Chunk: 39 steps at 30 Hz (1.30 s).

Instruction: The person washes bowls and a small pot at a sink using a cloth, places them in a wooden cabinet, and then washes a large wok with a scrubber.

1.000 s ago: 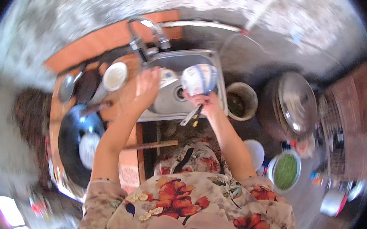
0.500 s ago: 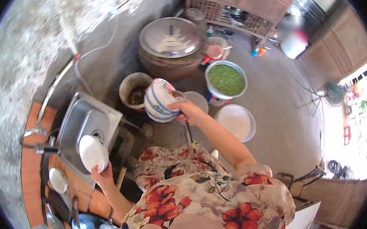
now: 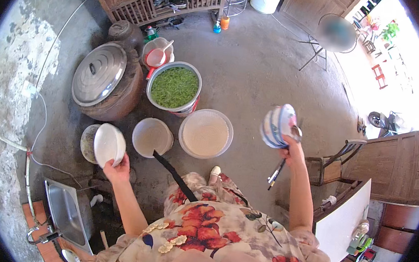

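Observation:
My left hand (image 3: 117, 171) grips the rim of a white bowl (image 3: 110, 145), tilted so its pale inside shows. Beneath that bowl, partly hidden, is a round pot (image 3: 88, 143) on the floor. Out to the right, my right hand (image 3: 294, 152) is closed on stacked bowls (image 3: 274, 127) with blue bands and a pink pattern, held tipped. A metal spoon (image 3: 296, 133) shows against them in the same hand. Thin dark and pale sticks (image 3: 276, 174) poke out below my fingers; their exact kind is unclear.
A steel sink (image 3: 68, 213) is at lower left. A large lidded vat (image 3: 100, 75), a bucket of chopped greens (image 3: 175, 88) and two pale tubs, one wide (image 3: 204, 154), stand on the floor. At right are a chair (image 3: 332, 171) and a white-topped table (image 3: 342, 223).
My view has turned right, away from the sink. My right hand has swung the bowls out to the right; my left hand has carried the white bowl from over the sink to above the floor pot.

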{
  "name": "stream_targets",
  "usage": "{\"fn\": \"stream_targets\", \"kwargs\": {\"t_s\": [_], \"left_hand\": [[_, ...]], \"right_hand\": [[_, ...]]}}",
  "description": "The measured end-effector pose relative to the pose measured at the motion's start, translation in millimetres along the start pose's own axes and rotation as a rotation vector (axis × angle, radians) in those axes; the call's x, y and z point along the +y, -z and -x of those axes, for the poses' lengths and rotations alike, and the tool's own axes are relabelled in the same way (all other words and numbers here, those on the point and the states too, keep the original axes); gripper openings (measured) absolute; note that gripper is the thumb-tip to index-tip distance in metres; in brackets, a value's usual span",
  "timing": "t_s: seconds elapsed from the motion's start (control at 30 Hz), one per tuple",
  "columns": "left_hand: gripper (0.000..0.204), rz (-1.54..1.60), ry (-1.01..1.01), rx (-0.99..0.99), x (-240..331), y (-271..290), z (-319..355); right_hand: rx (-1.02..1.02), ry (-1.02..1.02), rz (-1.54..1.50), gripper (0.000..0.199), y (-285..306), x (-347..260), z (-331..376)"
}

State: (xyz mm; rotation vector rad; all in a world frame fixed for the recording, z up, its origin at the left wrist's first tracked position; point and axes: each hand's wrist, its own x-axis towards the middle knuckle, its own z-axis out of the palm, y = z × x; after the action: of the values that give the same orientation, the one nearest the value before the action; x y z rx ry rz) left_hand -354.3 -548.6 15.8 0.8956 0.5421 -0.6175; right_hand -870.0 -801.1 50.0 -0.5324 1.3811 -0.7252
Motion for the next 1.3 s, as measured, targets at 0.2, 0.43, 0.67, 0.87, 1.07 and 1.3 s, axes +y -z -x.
{"fn": "stream_targets", "kwargs": {"t_s": [0.2,0.43,0.67,0.87,1.07,1.3], "left_hand": [[0.049,-0.251,0.174,-0.091,-66,-96,-24],[0.046,-0.386,0.108,-0.200,-160,-185,-75],[0.046,-0.377,0.136,-0.283,-277,-269,-116],[0.047,-0.517,0.152,-0.355,-295,-389,-135],[0.048,-0.703,0.076,-0.405,-275,-582,-149],[0.047,-0.763,0.005,-0.545,-265,-781,-220]], "right_hand": [[0.060,-0.086,-0.322,0.016,83,-6,-48],[0.117,-0.074,-0.226,0.014,92,-70,-130],[-0.023,-0.078,-0.096,0.010,76,-203,-239],[-0.162,-0.126,-0.172,0.009,34,-310,-333],[-0.162,-0.015,-0.016,0.009,-28,-379,-400],[-0.204,0.030,0.221,0.022,-116,-463,-515]]}}
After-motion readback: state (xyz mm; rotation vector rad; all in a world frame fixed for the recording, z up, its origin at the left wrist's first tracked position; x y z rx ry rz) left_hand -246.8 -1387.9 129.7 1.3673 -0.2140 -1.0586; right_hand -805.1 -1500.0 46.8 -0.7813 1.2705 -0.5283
